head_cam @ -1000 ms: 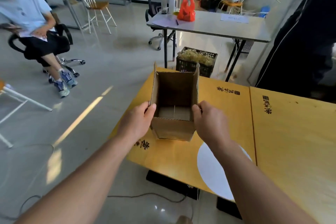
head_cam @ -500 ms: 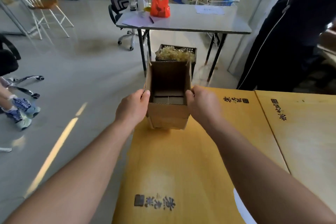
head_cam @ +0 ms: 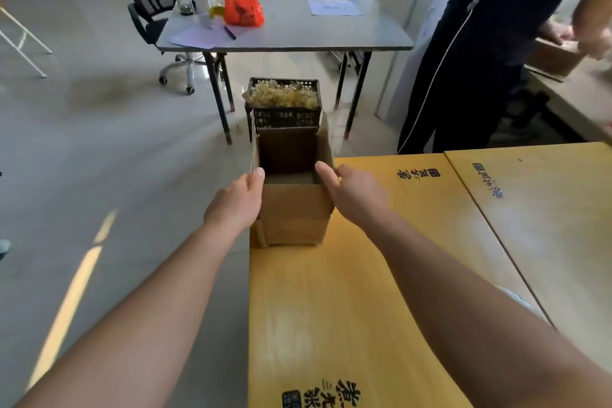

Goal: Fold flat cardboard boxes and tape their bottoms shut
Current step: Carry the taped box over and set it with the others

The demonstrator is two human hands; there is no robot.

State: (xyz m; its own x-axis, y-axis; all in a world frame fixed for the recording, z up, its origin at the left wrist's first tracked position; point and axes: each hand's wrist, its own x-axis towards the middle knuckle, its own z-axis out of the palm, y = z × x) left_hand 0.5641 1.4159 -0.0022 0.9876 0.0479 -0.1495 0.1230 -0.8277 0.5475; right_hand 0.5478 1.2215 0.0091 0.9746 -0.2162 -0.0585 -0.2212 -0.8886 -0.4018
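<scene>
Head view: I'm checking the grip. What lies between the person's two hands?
The head view shows an open-topped brown cardboard box on the yellow wooden table, held at its rim by the left hand and right hand; nothing else.

Head-worn camera looks forward and down, seemingly close over the table.

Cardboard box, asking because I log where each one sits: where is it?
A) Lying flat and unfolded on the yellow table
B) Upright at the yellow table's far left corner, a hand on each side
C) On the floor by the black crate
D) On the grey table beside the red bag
B: the cardboard box stands open-topped at the yellow table's far left corner, with the left hand and right hand gripping its sides.
</scene>
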